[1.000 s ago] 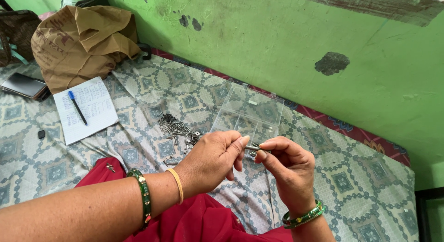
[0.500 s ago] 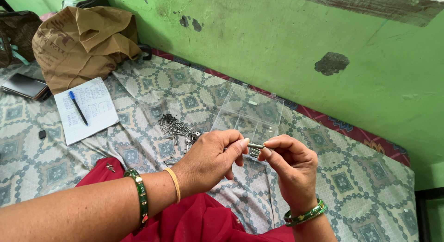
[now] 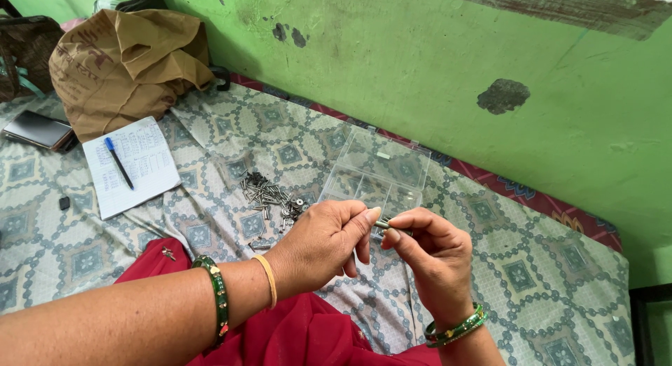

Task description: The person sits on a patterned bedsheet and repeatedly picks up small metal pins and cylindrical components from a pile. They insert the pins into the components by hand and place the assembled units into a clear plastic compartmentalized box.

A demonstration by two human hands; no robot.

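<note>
Near the lower centre of the frame, the left hand (image 3: 318,243) and the right hand (image 3: 430,257) both pinch one small metal bolt (image 3: 382,224) between fingertips. Behind it stands a clear plastic box (image 3: 378,173) on the bed (image 3: 532,282), with loose screws (image 3: 269,198) to its left.
</note>
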